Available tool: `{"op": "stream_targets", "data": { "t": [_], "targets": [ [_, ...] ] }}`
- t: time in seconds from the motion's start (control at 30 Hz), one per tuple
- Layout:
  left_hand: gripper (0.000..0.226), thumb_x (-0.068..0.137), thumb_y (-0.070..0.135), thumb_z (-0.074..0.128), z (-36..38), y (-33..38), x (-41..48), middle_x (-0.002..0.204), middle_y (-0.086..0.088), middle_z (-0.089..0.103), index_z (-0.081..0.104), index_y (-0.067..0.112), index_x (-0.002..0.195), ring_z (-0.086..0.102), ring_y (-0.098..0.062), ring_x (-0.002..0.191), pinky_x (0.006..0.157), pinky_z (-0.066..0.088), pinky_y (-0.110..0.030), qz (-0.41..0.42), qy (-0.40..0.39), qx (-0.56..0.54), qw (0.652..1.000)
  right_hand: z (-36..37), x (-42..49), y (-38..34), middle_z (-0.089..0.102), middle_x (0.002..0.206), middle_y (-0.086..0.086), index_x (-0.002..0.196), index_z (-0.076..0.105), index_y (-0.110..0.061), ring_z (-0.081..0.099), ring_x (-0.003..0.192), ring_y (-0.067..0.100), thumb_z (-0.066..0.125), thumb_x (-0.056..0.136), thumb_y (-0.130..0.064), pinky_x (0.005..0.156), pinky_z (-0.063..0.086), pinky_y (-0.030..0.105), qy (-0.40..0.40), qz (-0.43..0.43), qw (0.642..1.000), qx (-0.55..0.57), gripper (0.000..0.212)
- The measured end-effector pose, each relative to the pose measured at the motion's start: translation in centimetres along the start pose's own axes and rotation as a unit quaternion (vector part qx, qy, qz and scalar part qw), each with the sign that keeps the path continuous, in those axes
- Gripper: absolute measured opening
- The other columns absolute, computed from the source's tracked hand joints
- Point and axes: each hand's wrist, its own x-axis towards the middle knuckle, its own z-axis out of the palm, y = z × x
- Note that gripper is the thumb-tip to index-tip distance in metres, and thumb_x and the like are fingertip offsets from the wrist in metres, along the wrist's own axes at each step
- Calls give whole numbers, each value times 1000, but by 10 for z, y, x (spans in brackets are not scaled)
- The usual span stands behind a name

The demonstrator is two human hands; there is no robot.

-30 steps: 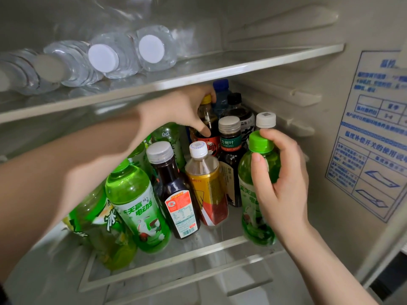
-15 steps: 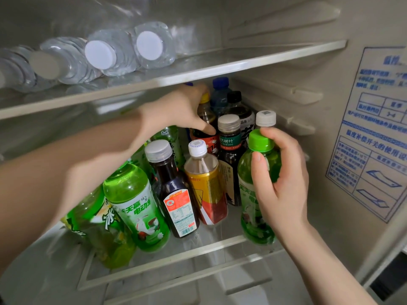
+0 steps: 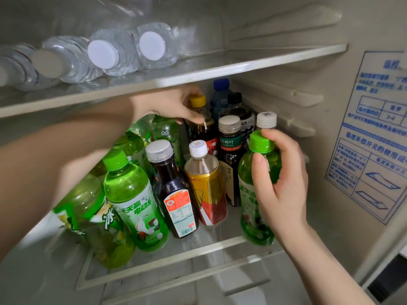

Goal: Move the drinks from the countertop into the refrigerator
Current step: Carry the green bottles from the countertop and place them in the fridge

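I look into an open refrigerator. My right hand (image 3: 279, 186) is wrapped around the upper body of a green tea bottle (image 3: 251, 208) with a green cap, which stands at the front right of the glass shelf (image 3: 198, 247). My left hand (image 3: 169, 105) reaches deep under the upper shelf, its fingers closed around the neck of a dark bottle with a yellow cap (image 3: 198, 101). Around them stand another green bottle (image 3: 134, 199), a dark bottle with a silver cap (image 3: 174, 194) and a gold-labelled bottle (image 3: 207, 190).
Several clear water bottles (image 3: 123, 51) lie on their sides on the upper shelf (image 3: 242, 64). More dark and blue bottles (image 3: 220, 93) stand at the back. The refrigerator's right wall carries a blue printed sticker (image 3: 372, 137). A large green bottle (image 3: 88, 219) leans at the front left.
My left hand has shifted slightly on the yellow-capped bottle at the back. My right hand stays on the green tea bottle, which has not moved.
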Motion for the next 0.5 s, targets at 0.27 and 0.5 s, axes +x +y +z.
{"op": "stream_targets", "data": {
  "t": [0.27, 0.5],
  "targets": [
    [55, 92, 14, 60, 5, -1, 6, 86, 4, 55, 35, 13, 140, 58, -5, 76, 59, 55, -14, -27, -9, -75, 997, 2, 0, 2, 46, 113, -28, 124, 46, -30, 50, 106, 3, 47, 91, -26, 92, 39, 20, -5, 12, 1000, -3, 33],
    [45, 93, 13, 57, 0, 2, 3, 83, 2, 59, 39, 12, 134, 62, -6, 75, 61, 56, -16, -28, -28, -89, 995, 2, 0, 2, 47, 113, -28, 123, 43, -35, 50, 105, 3, 48, 91, -24, 92, 39, 20, -1, 2, 1000, -5, 34]
  ]
}}
